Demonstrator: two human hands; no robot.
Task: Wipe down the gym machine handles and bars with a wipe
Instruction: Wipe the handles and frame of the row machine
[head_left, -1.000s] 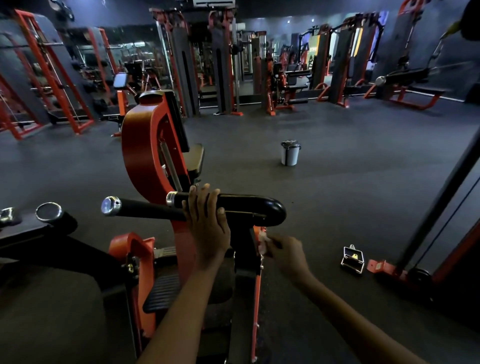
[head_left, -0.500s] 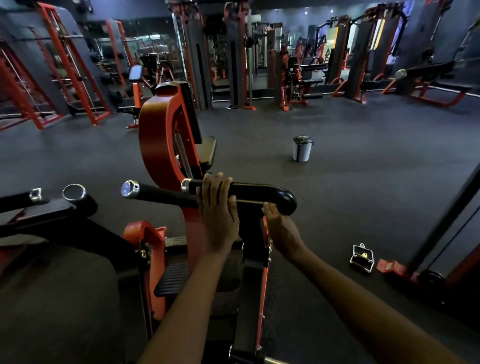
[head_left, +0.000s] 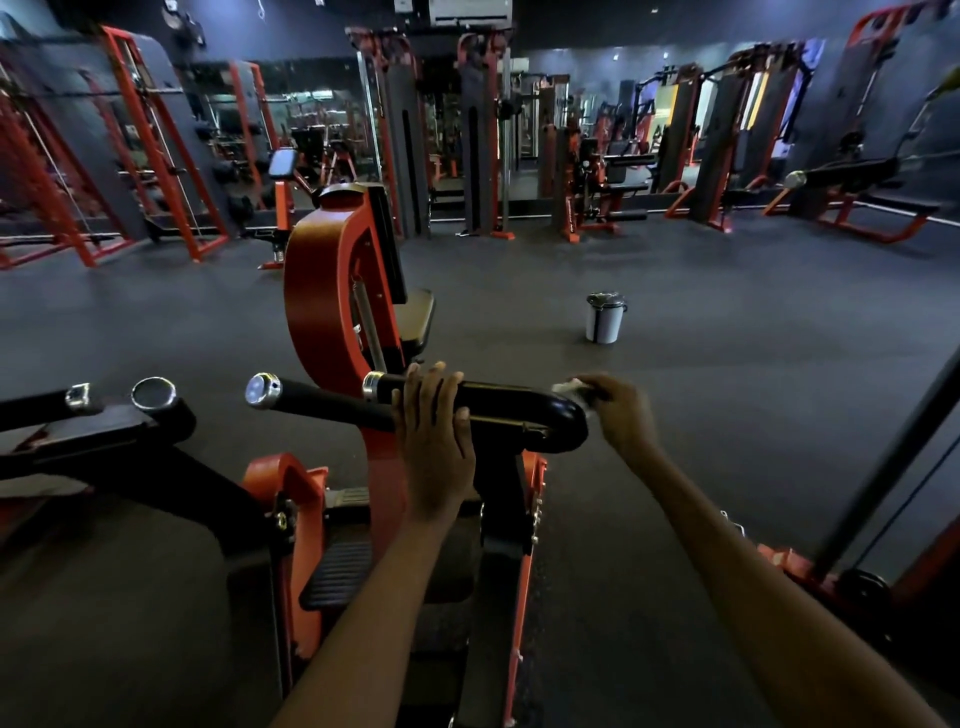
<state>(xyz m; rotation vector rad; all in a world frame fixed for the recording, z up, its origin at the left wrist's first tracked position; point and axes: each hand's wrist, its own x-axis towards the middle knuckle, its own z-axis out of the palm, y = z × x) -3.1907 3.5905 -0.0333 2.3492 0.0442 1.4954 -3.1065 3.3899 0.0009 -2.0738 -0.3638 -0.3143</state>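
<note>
Black padded handle (head_left: 498, 402) lay horizontal, long axis left-right, chrome cap (head_left: 372, 387) pointing left. L hand (head_left: 434, 431) was curled over its top; white wipe (head_left: 571, 388) was pinched by R hand (head_left: 618, 410) against the curved right end.

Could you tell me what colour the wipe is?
White; the wipe shows in the head view, at the handle's bend.
</note>
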